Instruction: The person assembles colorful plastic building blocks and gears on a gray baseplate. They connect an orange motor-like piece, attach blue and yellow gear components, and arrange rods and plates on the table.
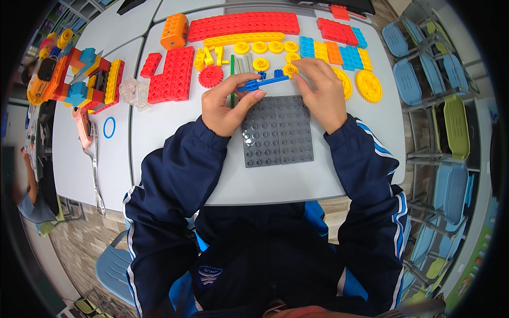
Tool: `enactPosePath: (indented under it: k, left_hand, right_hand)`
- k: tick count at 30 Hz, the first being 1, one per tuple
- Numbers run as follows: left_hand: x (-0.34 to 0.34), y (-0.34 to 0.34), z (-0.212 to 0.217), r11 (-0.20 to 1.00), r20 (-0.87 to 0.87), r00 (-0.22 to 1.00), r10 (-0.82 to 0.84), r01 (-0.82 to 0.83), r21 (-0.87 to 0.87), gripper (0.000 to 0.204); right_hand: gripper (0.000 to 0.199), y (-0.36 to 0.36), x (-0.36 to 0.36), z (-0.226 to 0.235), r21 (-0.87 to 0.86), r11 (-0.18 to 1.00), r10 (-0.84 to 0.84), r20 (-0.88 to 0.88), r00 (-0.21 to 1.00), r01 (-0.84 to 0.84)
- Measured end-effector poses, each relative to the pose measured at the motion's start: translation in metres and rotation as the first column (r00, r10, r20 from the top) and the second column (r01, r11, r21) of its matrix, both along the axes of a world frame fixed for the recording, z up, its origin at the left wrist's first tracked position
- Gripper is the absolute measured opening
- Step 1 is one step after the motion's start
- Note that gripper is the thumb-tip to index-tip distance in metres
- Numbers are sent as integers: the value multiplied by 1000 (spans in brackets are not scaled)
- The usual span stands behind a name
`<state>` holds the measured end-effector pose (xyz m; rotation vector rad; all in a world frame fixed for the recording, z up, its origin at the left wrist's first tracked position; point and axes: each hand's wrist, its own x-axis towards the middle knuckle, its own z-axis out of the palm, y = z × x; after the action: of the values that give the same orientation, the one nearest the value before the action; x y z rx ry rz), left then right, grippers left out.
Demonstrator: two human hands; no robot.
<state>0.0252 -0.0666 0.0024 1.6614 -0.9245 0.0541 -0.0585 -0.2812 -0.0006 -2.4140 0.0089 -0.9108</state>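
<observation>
My left hand pinches a blue toy axle between thumb and fingers. Its thicker, ridged end sits at the fingertips, and the thin shaft points to the right. My right hand holds nothing that shows; its fingers are curved and spread beside the shaft's tip. A yellow wheel lies by those fingertips, and whether they touch it I cannot tell. Below both hands, two dark grey studded plates lie side by side on the white table. Small blue pieces sit just beyond the axle.
Red beams, a yellow beam, red bricks, a red gear, grey rods and yellow gears lie around. Left stand a brick model and a lanyard. Chairs line the right.
</observation>
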Motion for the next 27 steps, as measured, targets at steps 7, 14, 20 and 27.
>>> enactPosePath:
  k: [7,14,20,27]
  left_hand:
    - [0,3,-3,996,174,984,-48,35,79,33]
    - [-4,1,-4,981,115,977,-179,186,-55,40]
    - [-3,2,-2,992,76,990,-122,118,52,33]
    - [-2,0,-4,996,107,991,-85,83,21,20]
  right_hand:
    - [38,22,-19,37,-383,892,287,70,955,-239]
    - [25,15,-19,15,-272,909,346,72,936,-315]
    - [38,20,-21,15,875,409,535,0,845,-259]
    - [51,20,-15,4,745,595,521,-70,851,-303]
